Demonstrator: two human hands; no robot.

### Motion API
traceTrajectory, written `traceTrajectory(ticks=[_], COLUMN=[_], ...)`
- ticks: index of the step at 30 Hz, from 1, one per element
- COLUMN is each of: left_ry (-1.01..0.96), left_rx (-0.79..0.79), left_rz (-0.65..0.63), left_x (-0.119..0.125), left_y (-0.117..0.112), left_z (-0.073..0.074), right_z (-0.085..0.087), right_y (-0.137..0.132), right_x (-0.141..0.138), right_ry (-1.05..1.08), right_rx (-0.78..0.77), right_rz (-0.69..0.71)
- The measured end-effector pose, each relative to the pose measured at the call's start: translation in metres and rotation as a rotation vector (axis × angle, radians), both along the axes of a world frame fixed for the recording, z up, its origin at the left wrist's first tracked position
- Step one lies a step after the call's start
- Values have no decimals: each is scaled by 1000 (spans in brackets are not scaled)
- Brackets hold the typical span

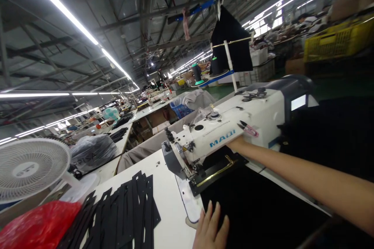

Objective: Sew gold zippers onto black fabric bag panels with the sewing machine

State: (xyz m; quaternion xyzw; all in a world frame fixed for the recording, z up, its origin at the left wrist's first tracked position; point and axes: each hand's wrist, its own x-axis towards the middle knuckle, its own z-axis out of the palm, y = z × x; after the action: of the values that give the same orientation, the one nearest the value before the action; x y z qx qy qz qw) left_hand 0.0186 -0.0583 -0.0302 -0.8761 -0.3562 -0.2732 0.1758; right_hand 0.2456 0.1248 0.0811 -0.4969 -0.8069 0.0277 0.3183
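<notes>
We are pressing our left hand [210,227], fingers flat and holding nothing, on black fabric [257,206] covering the white worktop [166,198]. Our right hand, reaching behind the sewing machine [230,130], is hidden; its fingers cannot be told. Factory strip lights [58,6] are glowing overhead.

Long factory hall under strip lights [58,6], steel roof trusses [131,11], rows of worktables [152,111], perhaps yellow crates [336,41] far right.

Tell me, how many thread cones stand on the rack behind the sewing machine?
2: one black thread cone on a green base at the rack's left, and another just right of it, partly covered by hanging black fabric. More may be hidden.
</notes>
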Motion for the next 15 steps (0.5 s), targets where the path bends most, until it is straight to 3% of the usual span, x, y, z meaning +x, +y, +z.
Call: traceTrajectory(ticks=[3, 6, 8, 15], left_ry=[-116, -173, -125, -94], left_rx=[20, 23, -9, -74], left_rz=[-44, 182, 288, 266], left_x=[-22, -39, -42, -36], left_y=[6, 22, 34, 51], left_z=[18, 33, 38, 28], right_z=[-6, -29, -45, -76], right_y=[-28, -73, -93, -86], right_x=[-15, -43, -60, -76], right_ry=[-42, -101, -98, 4], right_rx=[26, 112, 119, 28], right_rz=[124, 353, 421, 465])
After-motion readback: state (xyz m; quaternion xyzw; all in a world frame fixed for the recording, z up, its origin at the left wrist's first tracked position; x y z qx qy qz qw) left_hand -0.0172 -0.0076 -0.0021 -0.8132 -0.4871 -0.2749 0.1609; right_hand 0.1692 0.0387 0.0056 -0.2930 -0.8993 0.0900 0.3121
